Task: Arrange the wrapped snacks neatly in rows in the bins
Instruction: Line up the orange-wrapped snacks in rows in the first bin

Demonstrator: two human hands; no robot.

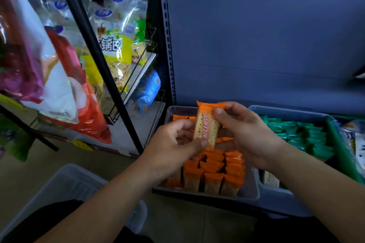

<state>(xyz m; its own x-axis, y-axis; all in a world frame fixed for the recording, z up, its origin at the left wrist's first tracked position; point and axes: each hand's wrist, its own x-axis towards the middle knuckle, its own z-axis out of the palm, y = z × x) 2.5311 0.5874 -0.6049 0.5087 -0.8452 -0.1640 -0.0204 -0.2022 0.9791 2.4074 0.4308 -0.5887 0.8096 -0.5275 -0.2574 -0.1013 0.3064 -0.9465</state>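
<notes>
An orange-wrapped cracker snack (207,124) is held upright over the clear bin (249,191). My left hand (173,148) pinches its lower end between thumb and fingers. My right hand (245,134) pinches its upper end from the right. Below, several orange snacks (217,171) stand in rows in the near half of the clear bin, and a few more lie at its far end (180,118). To the right, a grey-blue bin (288,111) holds several green-wrapped snacks (304,136) in rows.
A black wire rack (110,77) with bagged noodles and snack bags stands to the left. A pale plastic crate (69,183) sits on the floor at lower left. A dark blue shelf back panel (256,45) rises behind the bins. More packets show at far right (355,144).
</notes>
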